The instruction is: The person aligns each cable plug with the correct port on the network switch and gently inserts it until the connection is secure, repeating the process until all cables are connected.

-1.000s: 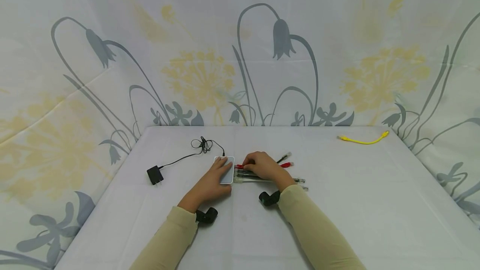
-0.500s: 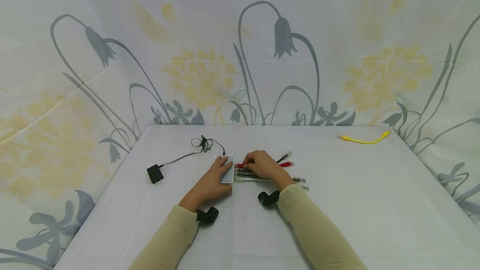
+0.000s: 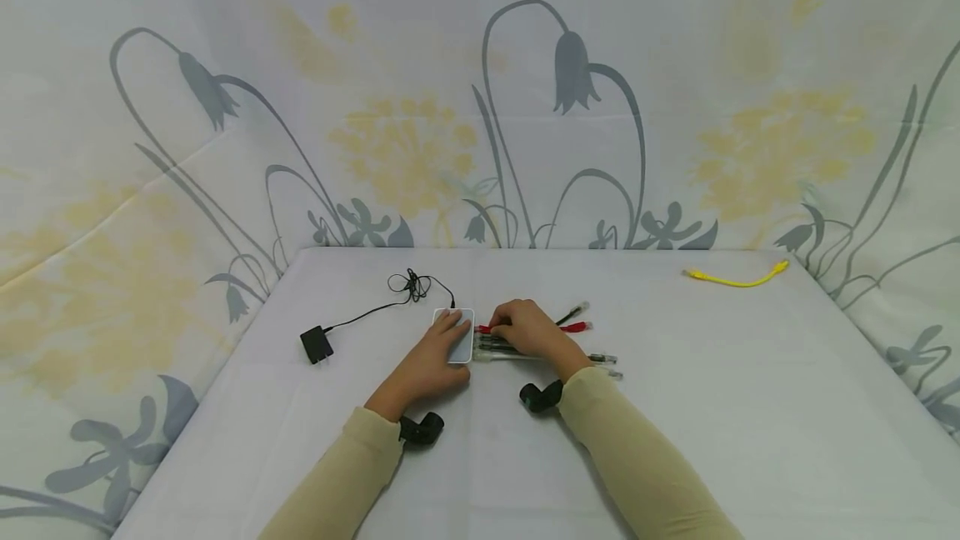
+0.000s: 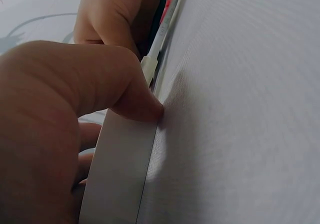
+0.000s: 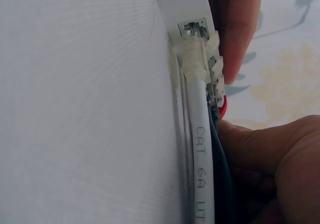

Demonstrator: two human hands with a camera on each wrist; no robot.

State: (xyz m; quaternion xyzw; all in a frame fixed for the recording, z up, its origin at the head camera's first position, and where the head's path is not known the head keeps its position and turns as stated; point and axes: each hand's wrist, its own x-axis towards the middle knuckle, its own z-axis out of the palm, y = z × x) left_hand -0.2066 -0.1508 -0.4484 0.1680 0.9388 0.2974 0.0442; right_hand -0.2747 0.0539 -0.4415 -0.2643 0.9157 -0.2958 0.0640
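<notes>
My left hand lies over a small white network switch, fingers spread on its top. In the left wrist view the thumb presses on the near side of the switch. My right hand pinches the red network cable just behind its left plug, which is right at the port side. A white cable marked CAT. 6A has its clear plug in a port, seen in the right wrist view. Dark cables lie beside it, partly hidden by the right hand.
A thin black cord runs from the back of the switch to a black power adapter on the left. At the far right of the table lies a short yellow network cable. Loose cable ends point right, near the right wrist.
The head view has shifted slightly, so everything sits a little further right in it. Both hands keep their places on the switch and the red cable.
</notes>
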